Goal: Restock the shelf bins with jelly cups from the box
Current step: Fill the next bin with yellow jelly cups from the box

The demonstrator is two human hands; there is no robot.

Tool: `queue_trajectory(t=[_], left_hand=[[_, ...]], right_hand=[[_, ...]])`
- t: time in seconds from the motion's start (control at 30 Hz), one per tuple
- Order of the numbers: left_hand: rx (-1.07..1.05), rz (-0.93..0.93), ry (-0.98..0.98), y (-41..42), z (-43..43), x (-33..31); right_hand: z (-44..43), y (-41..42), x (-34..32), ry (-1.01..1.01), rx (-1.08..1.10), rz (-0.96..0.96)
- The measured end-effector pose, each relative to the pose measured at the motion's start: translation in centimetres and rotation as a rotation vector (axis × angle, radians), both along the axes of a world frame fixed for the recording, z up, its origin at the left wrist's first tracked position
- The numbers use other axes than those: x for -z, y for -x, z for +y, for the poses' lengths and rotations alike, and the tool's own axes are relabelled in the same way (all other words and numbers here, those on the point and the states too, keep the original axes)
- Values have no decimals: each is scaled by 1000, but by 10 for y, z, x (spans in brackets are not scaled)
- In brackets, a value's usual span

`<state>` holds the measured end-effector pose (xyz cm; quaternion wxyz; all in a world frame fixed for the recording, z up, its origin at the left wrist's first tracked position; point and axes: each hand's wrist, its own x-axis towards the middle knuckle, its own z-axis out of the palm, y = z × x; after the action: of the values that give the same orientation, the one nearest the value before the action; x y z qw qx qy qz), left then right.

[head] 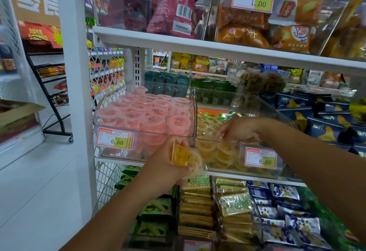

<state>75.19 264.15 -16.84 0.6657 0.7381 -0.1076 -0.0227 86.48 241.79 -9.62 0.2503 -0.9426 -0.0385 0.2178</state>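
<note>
My left hand grips yellow jelly cups just in front of the middle shelf, between the two clear bins. My right hand reaches down into the right clear bin, fingers pointing at the yellow jelly cups lying there; whether it holds a cup is hidden. The left clear bin is full of pink jelly cups stacked to its rim. Both bins carry a 6.60 price tag.
A white shelf board runs above the bins, with snack bags on top. Blue snack packs fill the right. Below lie green boxes and cracker packs. A cardboard box stands at far left beside a black wire rack.
</note>
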Motion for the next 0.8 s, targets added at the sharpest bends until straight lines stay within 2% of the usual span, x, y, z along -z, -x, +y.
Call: queue_trajectory(t=[0.13,0.2,0.27,0.3,0.37,0.47,0.6,0.73,0.8], left_hand=[[-6,-18,-15,0,-1,-7],[-12,-27,-22,0,-2,-10],[-18,-31,-8,1,-3,-13],[-24,-39,-2,0,-3,-16],[-33,-59,10,0,-7,-22],[-29,-105,29,-3,-16,-33],[-41,-145,27,-8,-29,-43],[-75,-171,-24,-13,-28,-43],[-68,-203,-76,-12,-24,-43]], right_hand=[[3,5,-4,75,-75,-80],[5,11,-12,149,-112,-251],[9,25,-24,79,-107,-428],[11,34,-32,-39,-106,-427],[15,57,-46,-237,-174,-270],[24,81,-52,-280,-260,-98],[19,76,-44,-244,-182,-216],[-13,55,-48,-394,-5,-268],[-34,39,-49,-258,75,-379]])
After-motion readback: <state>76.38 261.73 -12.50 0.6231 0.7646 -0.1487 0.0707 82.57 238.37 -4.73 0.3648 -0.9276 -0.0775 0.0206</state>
